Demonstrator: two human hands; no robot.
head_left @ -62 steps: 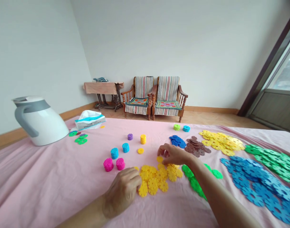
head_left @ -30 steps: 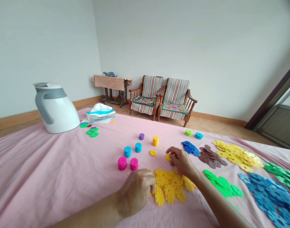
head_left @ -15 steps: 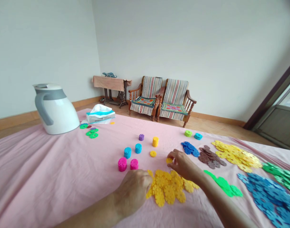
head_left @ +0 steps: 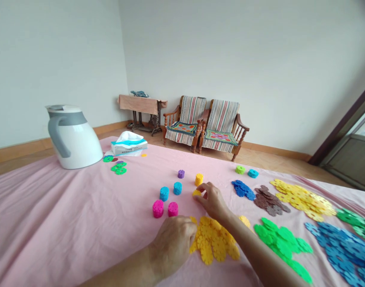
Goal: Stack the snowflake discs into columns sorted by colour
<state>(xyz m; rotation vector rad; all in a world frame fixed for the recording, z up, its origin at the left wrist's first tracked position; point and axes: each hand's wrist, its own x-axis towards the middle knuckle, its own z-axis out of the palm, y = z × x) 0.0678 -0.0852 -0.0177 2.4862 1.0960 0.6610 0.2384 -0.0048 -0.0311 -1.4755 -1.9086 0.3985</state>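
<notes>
My right hand [head_left: 212,200] pinches a yellow snowflake disc [head_left: 196,193] at the small yellow stack in front of the taller yellow stack [head_left: 199,179]. My left hand [head_left: 175,241] is curled at the left edge of the loose yellow disc pile [head_left: 216,241]; its fingertips are turned away, so what they hold cannot be made out. Just beyond the left hand stand two pink stacks, the nearer-to-hand one [head_left: 173,209] and the left one [head_left: 157,208]. Behind these are two light-blue stacks [head_left: 164,193] and a purple stack [head_left: 181,173].
Flat piles of green [head_left: 279,239], blue [head_left: 344,247], brown [head_left: 269,200] and yellow discs [head_left: 303,199] spread over the right side of the pink cloth [head_left: 81,223]. A white jug [head_left: 77,145] and a tissue box [head_left: 129,146] stand at the back left. Two armchairs [head_left: 220,137] are beyond.
My right hand has moved left and away from me, carrying a yellow disc to the small yellow stack. My left hand stays at the yellow pile. The view has shifted slightly.
</notes>
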